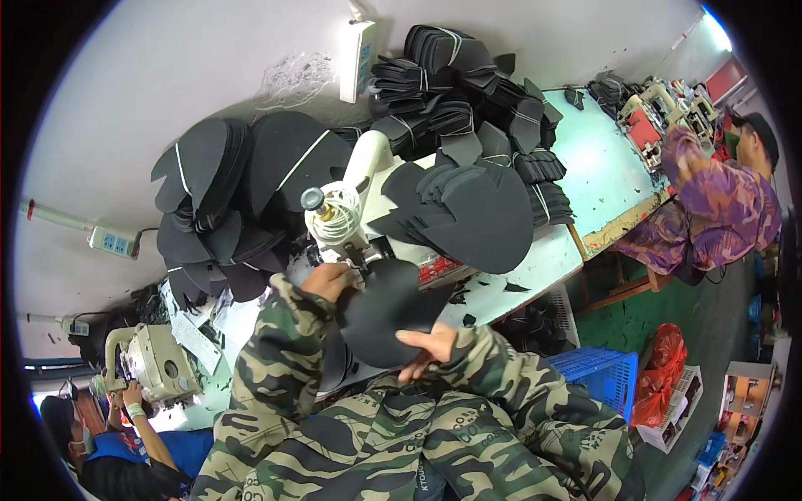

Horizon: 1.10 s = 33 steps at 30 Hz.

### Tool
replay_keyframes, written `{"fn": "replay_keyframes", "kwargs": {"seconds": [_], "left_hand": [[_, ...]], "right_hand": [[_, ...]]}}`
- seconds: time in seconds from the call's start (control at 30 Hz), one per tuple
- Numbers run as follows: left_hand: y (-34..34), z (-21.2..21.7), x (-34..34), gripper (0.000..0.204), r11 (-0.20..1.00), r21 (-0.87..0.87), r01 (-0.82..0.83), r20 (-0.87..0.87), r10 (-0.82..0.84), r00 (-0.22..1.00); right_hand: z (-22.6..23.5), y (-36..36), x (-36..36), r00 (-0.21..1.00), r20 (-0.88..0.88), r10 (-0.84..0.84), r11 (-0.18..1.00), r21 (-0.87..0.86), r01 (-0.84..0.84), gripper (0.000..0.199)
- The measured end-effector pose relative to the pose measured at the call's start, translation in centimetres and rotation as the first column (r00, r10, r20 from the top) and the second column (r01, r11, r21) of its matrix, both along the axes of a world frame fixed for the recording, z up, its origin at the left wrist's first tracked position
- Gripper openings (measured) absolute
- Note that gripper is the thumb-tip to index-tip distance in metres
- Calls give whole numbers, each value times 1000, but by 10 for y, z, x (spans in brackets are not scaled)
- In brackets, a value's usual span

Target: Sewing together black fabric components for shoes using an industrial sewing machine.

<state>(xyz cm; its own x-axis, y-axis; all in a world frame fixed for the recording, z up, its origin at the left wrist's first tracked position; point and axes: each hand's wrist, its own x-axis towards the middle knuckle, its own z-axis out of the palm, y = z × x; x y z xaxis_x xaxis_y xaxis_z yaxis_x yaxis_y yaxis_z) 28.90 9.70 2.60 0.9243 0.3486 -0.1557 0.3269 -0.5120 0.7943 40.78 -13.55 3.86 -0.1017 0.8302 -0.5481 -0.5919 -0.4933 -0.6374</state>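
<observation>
Black foam piece point(388, 313) at machine point(351, 225) 6 o'clock: left hand point(327, 280) fingers curled on its edge by the needle, right hand point(428, 344) pinching 4 o'clock rim; slip risks fingers dragged under.

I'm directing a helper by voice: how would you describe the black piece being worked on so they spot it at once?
Find the white sewing machine at the middle of the white worktable, with its cone of white thread. Just below it lies a rounded black foam piece. Unlike the banded black stacks behind, it is single and loose, held between the left hand and right hand.
</observation>
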Motion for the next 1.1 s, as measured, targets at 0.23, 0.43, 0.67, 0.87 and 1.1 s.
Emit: {"fn": "replay_keyframes", "kwargs": {"seconds": [0.23, 0.43, 0.67, 0.87, 1.1], "left_hand": [[12, 14, -96, 27, 804, 570, 167, -631, 298, 717], [13, -24, -132, 31, 793, 591, 146, -619, 330, 712], [16, -10, -119, 17, 697, 709, 103, -505, 401, 764], [-27, 85, -54, 20, 910, -253, 330, -238, -389, 890], [-31, 39, -34, 21, 963, -106, -247, -336, 199, 921]], "right_hand": [[49, -25, 104, -162, 808, -567, 810, 582, 69, 45], [22, -11, 83, -362, 867, -341, 940, 316, -128, 53], [6, 1, 14, 530, 811, -250, 909, 385, -160, 38], [-4, -1, 15, 635, 773, 1, 903, 273, -333, 65], [-37, 27, 13, 907, 418, -57, 998, 41, 43, 29]]}}
